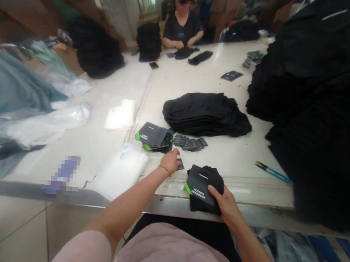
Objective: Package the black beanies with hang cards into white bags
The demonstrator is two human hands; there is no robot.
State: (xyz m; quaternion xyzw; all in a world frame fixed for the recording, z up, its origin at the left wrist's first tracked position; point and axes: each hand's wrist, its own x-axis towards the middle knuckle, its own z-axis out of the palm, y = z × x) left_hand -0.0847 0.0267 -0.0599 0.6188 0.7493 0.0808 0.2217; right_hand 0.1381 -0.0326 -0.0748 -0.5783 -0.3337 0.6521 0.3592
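My right hand [224, 201] grips a folded black garment with a black-and-green header card [201, 184] on it, at the table's near edge. My left hand [170, 160], a thin bracelet on the wrist, is closed over a small dark tag [180, 164] lying on the white table [239, 160]. Just beyond it lie a stack of black-and-green header cards [154, 137] and a spread row of small dark tags [190, 143]. A flat pile of folded black garments [205, 113] sits behind those.
A huge heap of black cloth [319, 98] fills the right side. Blue-handled scissors [273, 172] lie near it. Clear plastic bags [120, 169] and grey-blue cloth [11, 90] cover the left. A person [183, 24] works at the far end beside more black stacks [148, 40].
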